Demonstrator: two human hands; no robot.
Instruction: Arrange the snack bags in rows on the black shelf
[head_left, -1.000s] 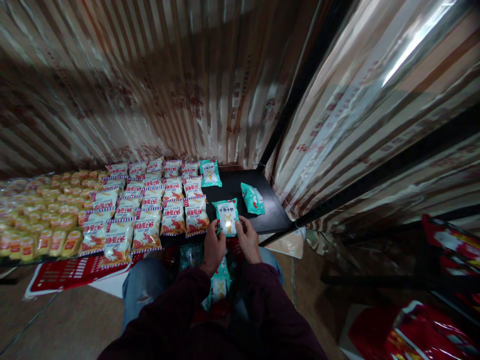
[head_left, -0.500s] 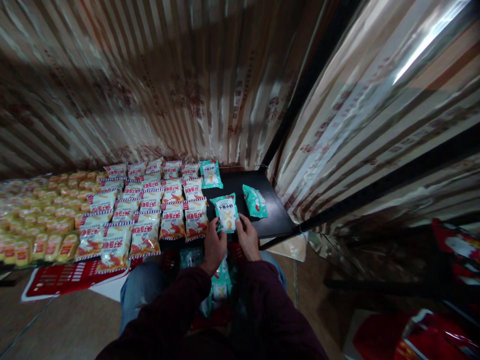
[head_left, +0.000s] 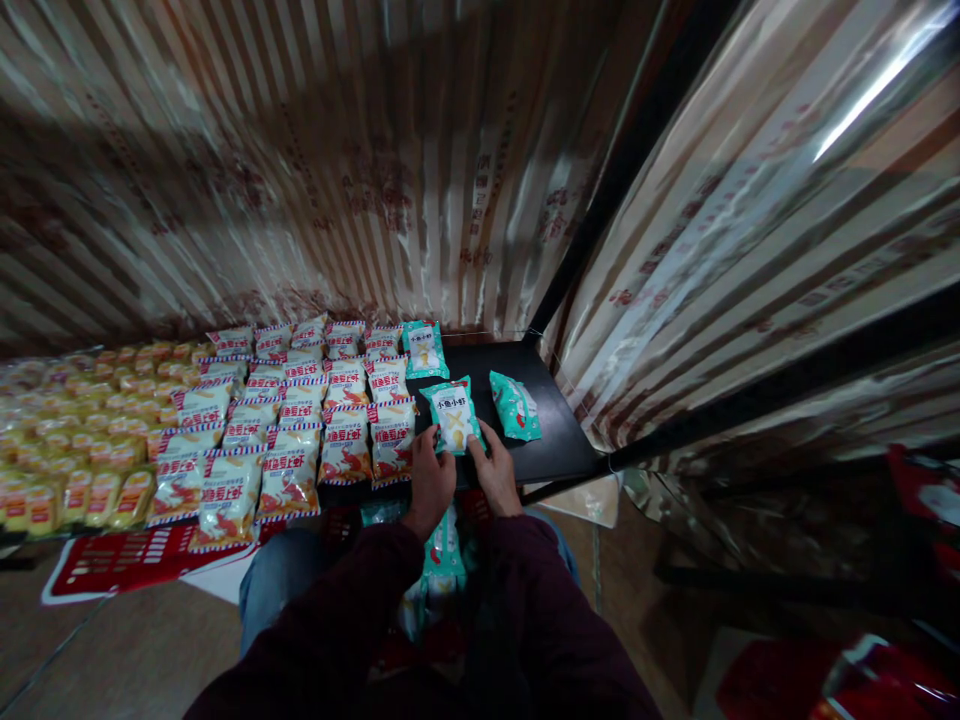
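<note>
My left hand [head_left: 431, 478] and my right hand [head_left: 495, 470] pinch the lower corners of a teal snack packet [head_left: 453, 413] over the black shelf [head_left: 555, 440]. Another teal packet [head_left: 422, 348] lies at the shelf's back. A third teal packet [head_left: 515, 405] lies to the right, tilted. Rows of red and white snack packets [head_left: 345, 440] sit directly left of the held packet. More teal packets [head_left: 442, 550] rest in my lap between my forearms.
Yellow snack packets [head_left: 67, 440] fill the shelf's far left. Striped foil sheeting [head_left: 300, 180] covers the back and right walls. A black shelf post [head_left: 600, 200] rises at the corner. Red bags [head_left: 862, 680] lie at the lower right. A red sign [head_left: 120, 560] lies below the shelf.
Both hands have carried the teal packet farther back over the shelf, away from me. The view has shifted slightly.
</note>
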